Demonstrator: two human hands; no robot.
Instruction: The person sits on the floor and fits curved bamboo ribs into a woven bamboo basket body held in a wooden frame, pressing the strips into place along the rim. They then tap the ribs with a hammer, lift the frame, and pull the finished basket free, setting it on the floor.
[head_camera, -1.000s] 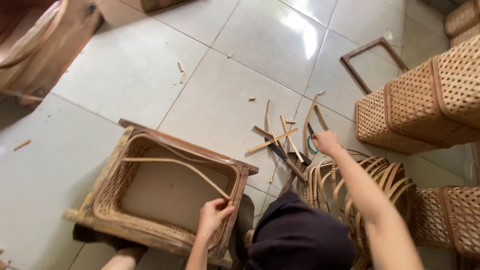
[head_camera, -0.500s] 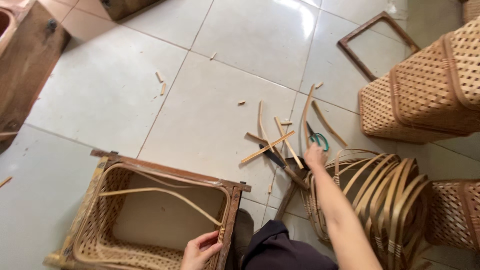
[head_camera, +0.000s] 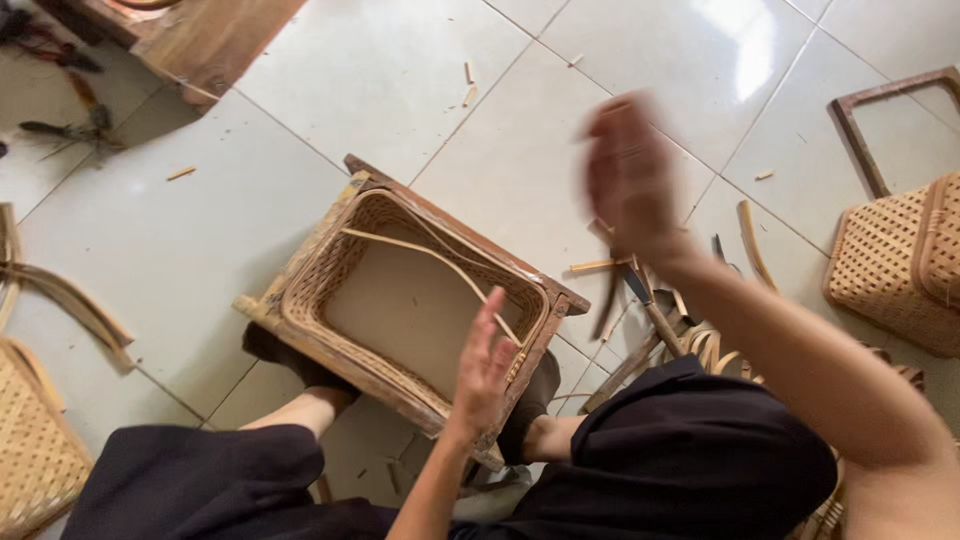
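While the left hand stands edge-on with fingers straight and spread, grasping nothing, its fingertips lie at the near rim of the woven basket frame, just beside the loose rattan strip that arcs across the opening. Whether the palm touches the rim cannot be told. The right hand is raised above the floor and heavily blurred; whether it grips anything cannot be told.

The basket frame is rectangular, with woven cane walls set inside a dark wooden border, and it rests tilted on the tiled floor between the person's legs. One foot shows under its near left edge. Dark trouser cloth covers both knees at the bottom of the view.

Below the right forearm lies a scatter of cane offcuts and a coil of split rattan, with a dark-handled tool among them. Small chips dot the tiles farther off.

At the right edge stands a finished woven basket, and behind it an empty wooden frame lies flat. At the lower left corner part of another woven basket is visible, with bent cane strips beside it. A wooden block and some hand tools occupy the upper left.
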